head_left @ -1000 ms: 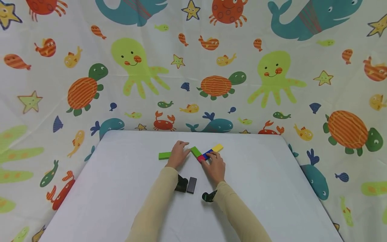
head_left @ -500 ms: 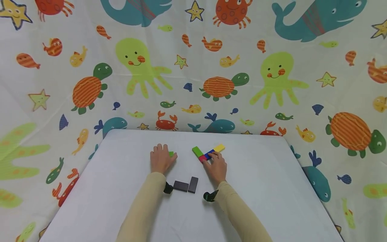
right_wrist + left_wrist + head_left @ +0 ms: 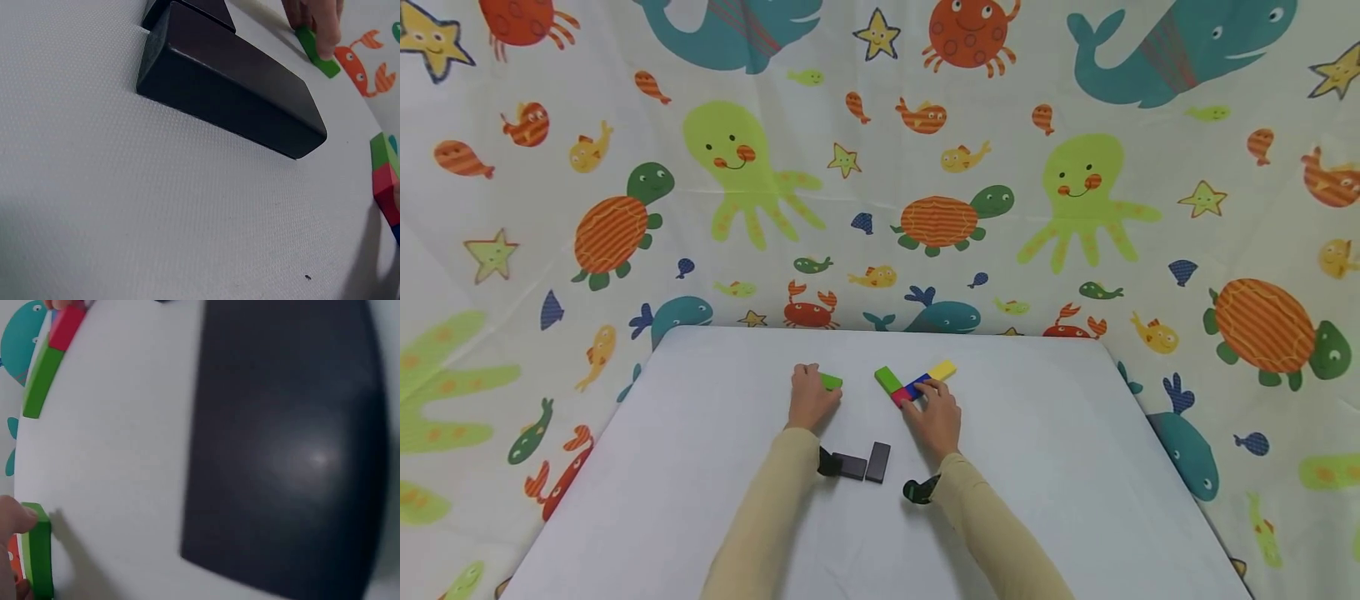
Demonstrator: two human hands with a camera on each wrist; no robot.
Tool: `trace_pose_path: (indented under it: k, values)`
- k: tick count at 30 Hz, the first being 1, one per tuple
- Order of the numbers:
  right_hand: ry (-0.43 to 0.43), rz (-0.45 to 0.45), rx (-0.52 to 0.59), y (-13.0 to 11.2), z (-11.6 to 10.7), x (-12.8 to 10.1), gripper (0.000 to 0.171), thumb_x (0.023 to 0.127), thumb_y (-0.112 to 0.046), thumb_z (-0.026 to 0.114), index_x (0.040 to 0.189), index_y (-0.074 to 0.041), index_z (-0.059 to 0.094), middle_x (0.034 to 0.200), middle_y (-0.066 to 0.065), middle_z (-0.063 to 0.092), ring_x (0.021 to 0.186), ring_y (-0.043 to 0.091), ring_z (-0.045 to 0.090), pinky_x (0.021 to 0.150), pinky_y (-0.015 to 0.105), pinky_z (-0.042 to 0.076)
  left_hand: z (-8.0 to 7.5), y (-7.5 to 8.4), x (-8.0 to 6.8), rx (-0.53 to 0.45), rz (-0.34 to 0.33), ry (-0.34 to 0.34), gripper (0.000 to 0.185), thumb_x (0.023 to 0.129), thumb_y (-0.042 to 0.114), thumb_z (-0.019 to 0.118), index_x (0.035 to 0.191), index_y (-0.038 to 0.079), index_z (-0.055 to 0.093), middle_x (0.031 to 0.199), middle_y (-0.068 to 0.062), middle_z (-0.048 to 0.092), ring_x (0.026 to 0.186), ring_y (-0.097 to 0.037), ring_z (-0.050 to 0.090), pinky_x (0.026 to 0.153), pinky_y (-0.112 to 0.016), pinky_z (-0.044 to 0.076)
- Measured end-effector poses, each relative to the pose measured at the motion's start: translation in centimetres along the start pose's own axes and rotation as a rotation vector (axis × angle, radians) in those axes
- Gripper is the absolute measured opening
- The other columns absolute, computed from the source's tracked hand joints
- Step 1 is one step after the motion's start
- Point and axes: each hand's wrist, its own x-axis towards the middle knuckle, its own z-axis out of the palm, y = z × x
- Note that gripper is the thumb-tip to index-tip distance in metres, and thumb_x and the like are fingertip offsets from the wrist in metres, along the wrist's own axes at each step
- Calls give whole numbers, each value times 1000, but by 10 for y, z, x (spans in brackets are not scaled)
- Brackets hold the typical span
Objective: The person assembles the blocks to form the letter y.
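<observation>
Pinching a bright green, smooth, flat-faced oblong block (image 3: 41,550) with the left hand (image 3: 811,397) toward the white table's (image 3: 1037,467) far side, left of a V of blocks (image 3: 888,379), and with the right hand (image 3: 938,418) pinching its red block (image 3: 898,396) and blue block (image 3: 913,390).

The left hand (image 3: 811,402) has been moved leftward, and the separate green rectangular block (image 3: 831,382) is now gripped by it.

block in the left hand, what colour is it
The block is green, seen best in the left wrist view.
</observation>
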Motion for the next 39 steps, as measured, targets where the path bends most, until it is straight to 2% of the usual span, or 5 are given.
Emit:
trace_pose_path:
  k: [5,15,27,37,39]
  values:
    - [6,-7,-1,1,1,-1,47,80,-45,66,118,-18,63,127,4,51,114,26,49,94,45,39,2,6,3,-2,-38,-50,59,74,20,65,123,-8,47,111,-23,50,98,-34,44,79,-42,42]
    - [17,-32,-7,2,3,2,46,80,-44,67,117,-18,63,127,3,52,112,26,50,92,45,40,11,8,5,72,42,-65,61,75,29,71,125,-1,52,120,-20,52,104,-32,45,83,-45,42]
    - [13,-13,-11,3,5,2,47,80,-46,66,117,-18,63,127,3,51,113,26,49,94,45,39,34,10,19,-106,212,-157,59,74,25,75,125,5,53,124,-17,52,114,-31,46,97,-43,39]
    - [24,-22,-7,6,6,2,46,80,-45,66,118,-18,62,128,2,51,115,25,48,96,46,37,31,7,35,-113,231,-277,52,74,22,74,121,6,59,123,-17,50,114,-31,46,100,-46,37]
    - [36,-25,-5,6,5,1,46,80,-45,66,117,-18,63,127,3,52,114,26,49,95,46,38,29,8,38,-88,264,-281,51,73,23,74,119,6,60,119,-17,50,109,-31,48,96,-45,40]
